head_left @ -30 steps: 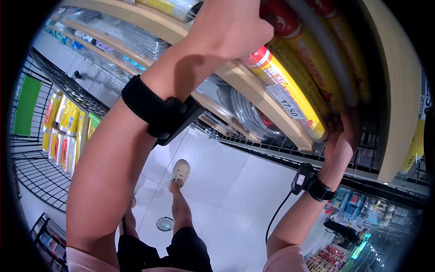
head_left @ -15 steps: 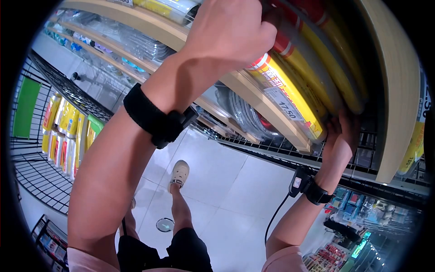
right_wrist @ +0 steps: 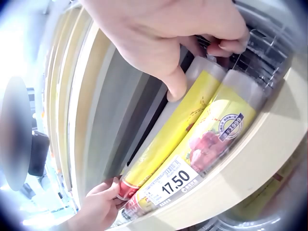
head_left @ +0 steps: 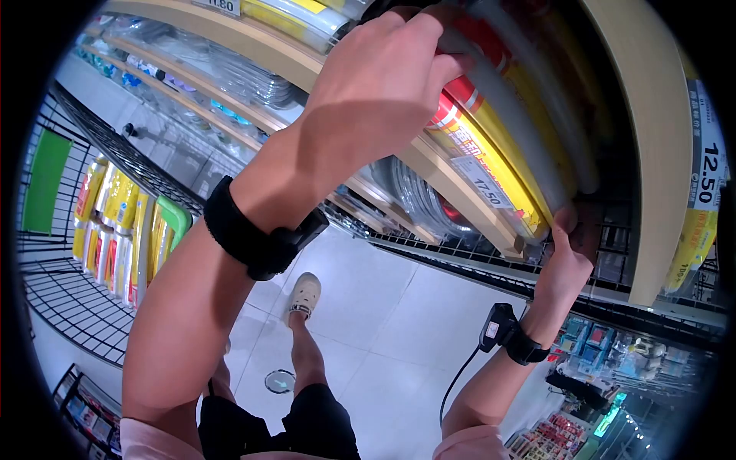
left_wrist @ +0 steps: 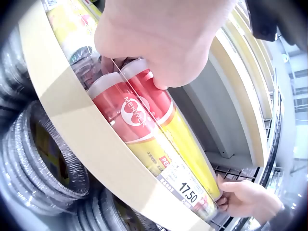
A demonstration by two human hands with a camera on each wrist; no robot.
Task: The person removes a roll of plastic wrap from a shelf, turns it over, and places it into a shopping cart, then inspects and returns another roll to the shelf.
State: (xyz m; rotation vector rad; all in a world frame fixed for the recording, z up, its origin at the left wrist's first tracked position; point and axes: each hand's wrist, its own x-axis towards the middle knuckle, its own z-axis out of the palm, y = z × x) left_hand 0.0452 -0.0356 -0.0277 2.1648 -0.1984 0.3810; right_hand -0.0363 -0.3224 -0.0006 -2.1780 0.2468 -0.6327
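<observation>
Two yellow-and-red plastic-wrapped rolls lie side by side behind a shelf lip, the front roll (right_wrist: 207, 149) against it and the rear roll (right_wrist: 178, 125) just behind. My left hand (head_left: 383, 84) reaches over the shelf and holds the rear roll's red end, its thumb beside the red band; its other fingers are mostly hidden. At the opposite, yellow end, my right hand (head_left: 563, 264) grips the same roll with thumb and fingers around its clear wrapped tip. A 17.50 price tag (left_wrist: 185, 187) covers part of the front roll.
A pale wooden shelf edge (head_left: 644, 192) stands close to the right hand. Round foil trays (left_wrist: 43, 159) sit on the shelf below. At left is a wire cart (head_left: 61, 307) holding several yellow packages (head_left: 115, 199). Wire mesh (head_left: 613, 245) lies beneath the right hand.
My left hand has come lower in the head view. The right hand has shifted slightly down, and its thumb now shows against the roll's end. The view has turned a little.
</observation>
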